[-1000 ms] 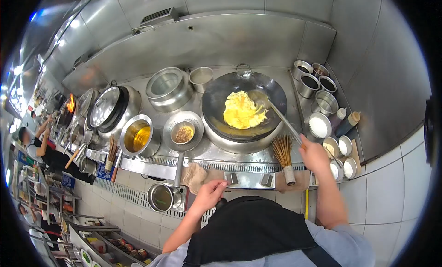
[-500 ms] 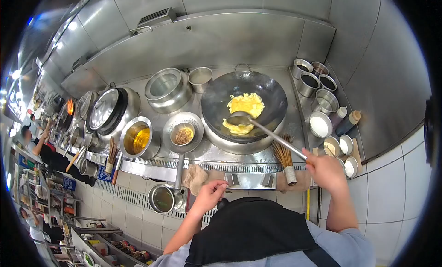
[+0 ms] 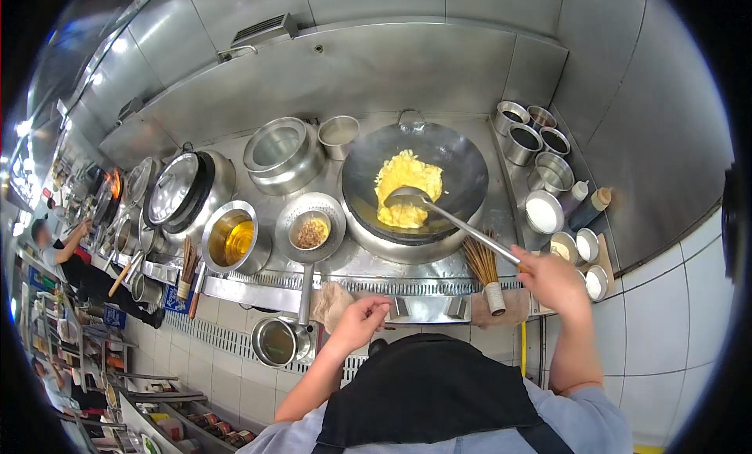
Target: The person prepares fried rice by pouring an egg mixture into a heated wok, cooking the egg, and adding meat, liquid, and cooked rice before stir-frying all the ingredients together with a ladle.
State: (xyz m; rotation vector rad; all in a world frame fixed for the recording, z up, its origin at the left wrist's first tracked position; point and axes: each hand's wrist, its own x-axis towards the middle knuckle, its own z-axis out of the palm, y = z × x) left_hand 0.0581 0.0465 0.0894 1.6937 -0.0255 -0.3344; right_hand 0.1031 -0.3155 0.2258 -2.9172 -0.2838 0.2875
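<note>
My right hand (image 3: pixel 552 280) is wrapped round the end of a long-handled ladle (image 3: pixel 474 233). The ladle's bowl lies in a black wok (image 3: pixel 462 172), against yellow scrambled egg (image 3: pixel 407 176) spread over the wok's middle and near side. At the stove's front edge, my left hand (image 3: pixel 360 322) has its fingers curled closed, with nothing showing in them. Just left of it lies a crumpled beige cloth (image 3: pixel 332 303). Between the wok and my right hand, a bamboo brush (image 3: pixel 487 278) rests on the front ledge.
Left of the wok, a strainer (image 3: pixel 333 242) carries a small bowl of brown bits (image 3: pixel 312 231). Beside it stands a pot of oil (image 3: pixel 239 238). Seasoning tins (image 3: pixel 544 211) and squeeze bottles (image 3: pixel 589 207) line the right side. A co-worker (image 3: pixel 59 254) stands far left.
The egg has shifted left and bunched up in the wok. The ladle's bowl has moved slightly left and up. My left hand has changed its curl near the ledge.
</note>
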